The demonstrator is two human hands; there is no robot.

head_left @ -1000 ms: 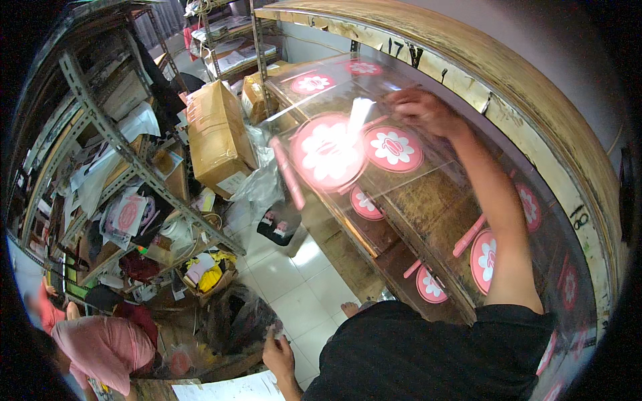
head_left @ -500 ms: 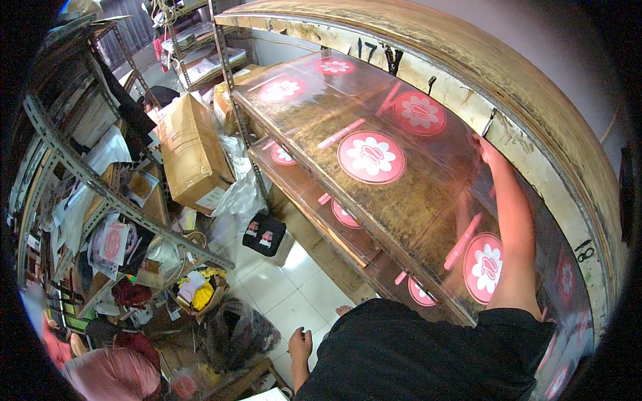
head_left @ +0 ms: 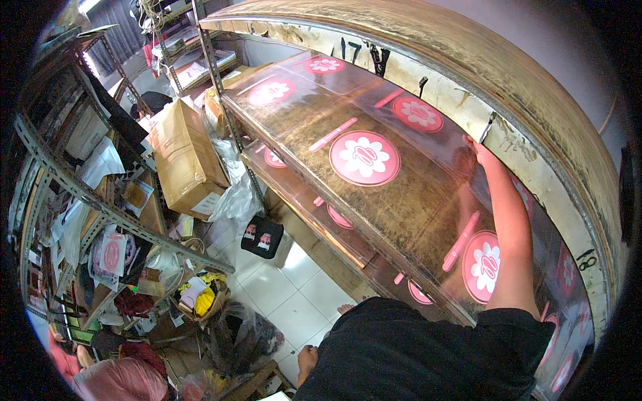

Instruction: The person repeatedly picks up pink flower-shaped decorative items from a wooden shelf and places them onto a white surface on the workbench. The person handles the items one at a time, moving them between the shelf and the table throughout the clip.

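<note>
My right hand (head_left: 476, 151) reaches across a long brown-stained table (head_left: 411, 180) to its far side. Its fingers are bent together at the far edge of a clear plastic sheet, seemingly pinching it; the fingertips are small and partly hidden. On the sheet are round pink prints with white flowers, such as one near the middle (head_left: 365, 158) and one beside my forearm (head_left: 480, 266). Pink strips (head_left: 461, 242) lie near the circles. My left hand (head_left: 307, 361) hangs low by my side over the floor, fingers curled, with nothing visible in it.
Lower tiers (head_left: 307, 207) with more pink prints run along the table's near side. A curved wooden board (head_left: 428, 50) rises behind. At left stand a cardboard box (head_left: 184, 160), cluttered metal shelves (head_left: 120, 207) and a black printed item (head_left: 262, 236). Another person (head_left: 120, 381) is at lower left.
The view has shifted slightly. My left hand has dropped closer to my body and its fingers have curled in. My right hand stays at the sheet's far edge.
</note>
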